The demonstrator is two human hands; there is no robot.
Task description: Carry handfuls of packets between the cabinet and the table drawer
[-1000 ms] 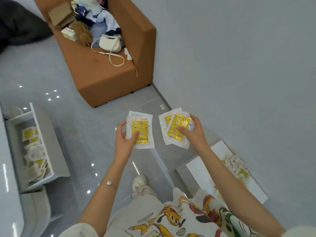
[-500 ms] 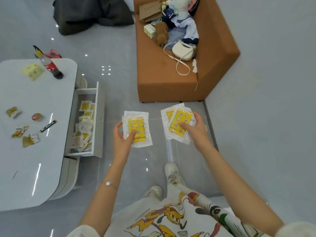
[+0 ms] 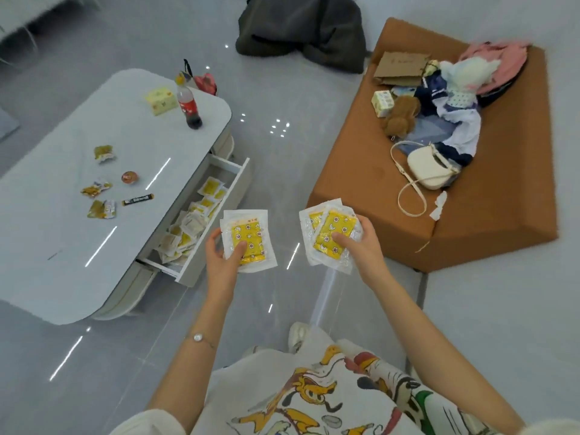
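Head view, catalogued near to far. A printed shirt and a pale shoe are seen at the bottom edge, over glossy grey floor.

Left hand: a stack of yellow-printed sachets is grasped, thumb laid on the top face, fingers curled behind the left edge. The long axis is held near upright in the frame, the top leaning slightly left; the printed face is turned to the camera.

Right hand: a second, fanned stack of sachets is gripped, thumb pressed on the front, fingers wrapped at the right edge. Its long axis is tilted to the upper right. The two stacks are kept apart, with bare floor seen between them.

To the left, an open drawer partly filled with like sachets is drawn out of a white table; its front corner lies near the left hand. On the tabletop are noted loose wrappers, a soda bottle and a yellow box. To the right, an orange sofa bears a white handbag and clothes. A floor lane is left open between table and sofa. A dark heap is seen farthest.
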